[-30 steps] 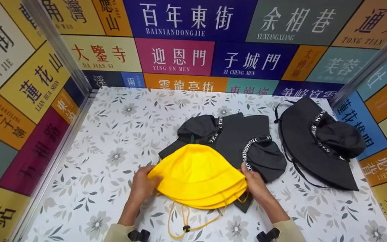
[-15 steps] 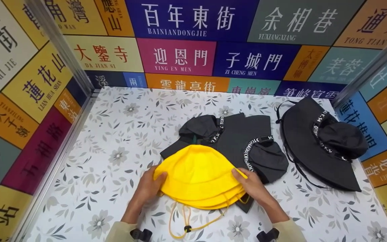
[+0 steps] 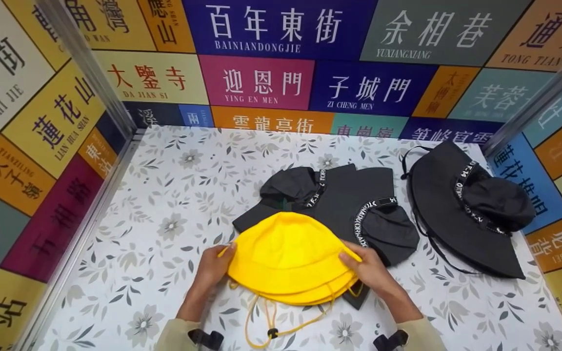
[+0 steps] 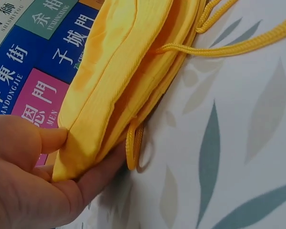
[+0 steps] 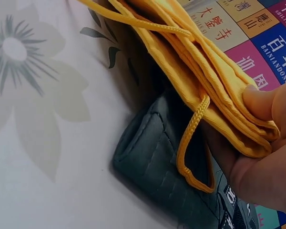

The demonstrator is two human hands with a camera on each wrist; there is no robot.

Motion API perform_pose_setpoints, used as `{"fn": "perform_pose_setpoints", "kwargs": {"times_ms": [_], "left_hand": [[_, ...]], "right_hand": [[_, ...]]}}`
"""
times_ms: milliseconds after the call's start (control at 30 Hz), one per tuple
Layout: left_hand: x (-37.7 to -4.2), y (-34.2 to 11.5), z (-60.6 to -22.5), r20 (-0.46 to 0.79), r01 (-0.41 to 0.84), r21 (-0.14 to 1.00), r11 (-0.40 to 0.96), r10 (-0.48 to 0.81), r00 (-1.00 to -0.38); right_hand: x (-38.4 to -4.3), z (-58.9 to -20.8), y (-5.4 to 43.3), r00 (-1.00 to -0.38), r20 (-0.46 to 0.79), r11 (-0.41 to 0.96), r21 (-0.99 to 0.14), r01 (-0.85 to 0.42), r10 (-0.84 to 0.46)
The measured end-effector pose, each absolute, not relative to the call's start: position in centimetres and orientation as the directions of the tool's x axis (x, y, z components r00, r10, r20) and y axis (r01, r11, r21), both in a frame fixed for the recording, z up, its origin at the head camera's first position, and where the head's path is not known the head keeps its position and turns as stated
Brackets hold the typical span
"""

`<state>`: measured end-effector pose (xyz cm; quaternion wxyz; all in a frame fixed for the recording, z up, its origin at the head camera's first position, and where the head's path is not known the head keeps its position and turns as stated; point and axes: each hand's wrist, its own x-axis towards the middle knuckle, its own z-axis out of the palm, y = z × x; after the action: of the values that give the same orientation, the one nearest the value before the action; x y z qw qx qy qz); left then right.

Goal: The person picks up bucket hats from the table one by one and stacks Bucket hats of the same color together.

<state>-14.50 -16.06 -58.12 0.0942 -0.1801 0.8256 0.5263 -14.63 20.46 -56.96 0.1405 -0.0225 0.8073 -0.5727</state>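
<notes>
Two hands hold a stack of soft yellow cloth bucket hats [image 3: 286, 253], its nested brims too close to count: the left hand [image 3: 214, 267] pinches one edge, the right hand [image 3: 371, 268] the opposite edge. A yellow braided cord [image 4: 233, 48] with one black toggle [image 3: 272, 333] trails over the white floral worktop [image 3: 171, 185]. Three black wide-brimmed fabric hats [image 3: 434, 209] show, two overlapping and partly covered by the stack, one apart at right; their white-lettered bands [image 3: 360, 224] are only partly legible. Wall signs [image 3: 276, 29] include "BAINIANDONGJIE" and "YING EN MEN".
</notes>
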Motion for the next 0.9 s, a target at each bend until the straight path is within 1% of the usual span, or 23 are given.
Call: {"fn": "perform_pose_setpoints", "kwargs": {"times_ms": [133, 233, 333, 400, 467, 600, 667, 733, 800, 900], "left_hand": [[-14.6, -16.0, -58.5, -0.381, -0.455, 0.855, 0.248, -0.294, -0.877], [-14.5, -15.7, -58.8, -0.435, -0.479, 0.875, 0.072, -0.32, -0.842], [-14.4, -15.4, -59.0, -0.505, -0.489, 0.863, -0.127, -0.253, -0.825], [-14.2, -15.3, -59.2, -0.529, -0.484, 0.84, -0.246, -0.172, -0.831], [-14.1, -15.2, -59.5, -0.524, -0.474, 0.816, -0.33, -0.078, -0.848], [-13.6, -15.1, -59.7, -0.465, -0.479, 0.788, -0.388, 0.135, -0.875], [-13.3, -14.9, -59.8, -0.431, -0.494, 0.781, -0.382, 0.242, -0.869], [-13.2, -14.7, -59.8, -0.403, -0.506, 0.775, -0.38, 0.321, -0.857], [-13.1, -14.5, -59.7, -0.386, -0.507, 0.778, -0.37, 0.356, -0.851], [-13.0, -14.2, -59.6, -0.373, -0.477, 0.815, -0.329, 0.332, -0.867]], "right_hand": [[-14.7, -57.1, 20.6, -0.95, -0.183, 0.31, -0.945, 0.099, -0.255], [-14.7, -57.2, 20.7, -0.942, -0.153, 0.29, -0.955, 0.063, -0.298], [-14.7, -57.2, 20.9, -0.936, -0.128, 0.275, -0.961, 0.035, -0.329], [-14.7, -57.1, 20.9, -0.932, -0.125, 0.272, -0.962, 0.03, -0.341], [-14.7, -57.1, 20.9, -0.932, -0.142, 0.272, -0.961, 0.049, -0.335], [-14.8, -57.1, 20.8, -0.938, -0.209, 0.277, -0.952, 0.13, -0.277], [-14.8, -57.2, 20.6, -0.942, -0.229, 0.277, -0.948, 0.158, -0.245], [-14.8, -57.3, 20.5, -0.946, -0.236, 0.284, -0.944, 0.169, -0.222], [-14.8, -57.2, 20.4, -0.95, -0.235, 0.285, -0.943, 0.172, -0.203], [-14.7, -57.1, 20.2, -0.955, -0.234, 0.276, -0.944, 0.179, -0.184]]}}
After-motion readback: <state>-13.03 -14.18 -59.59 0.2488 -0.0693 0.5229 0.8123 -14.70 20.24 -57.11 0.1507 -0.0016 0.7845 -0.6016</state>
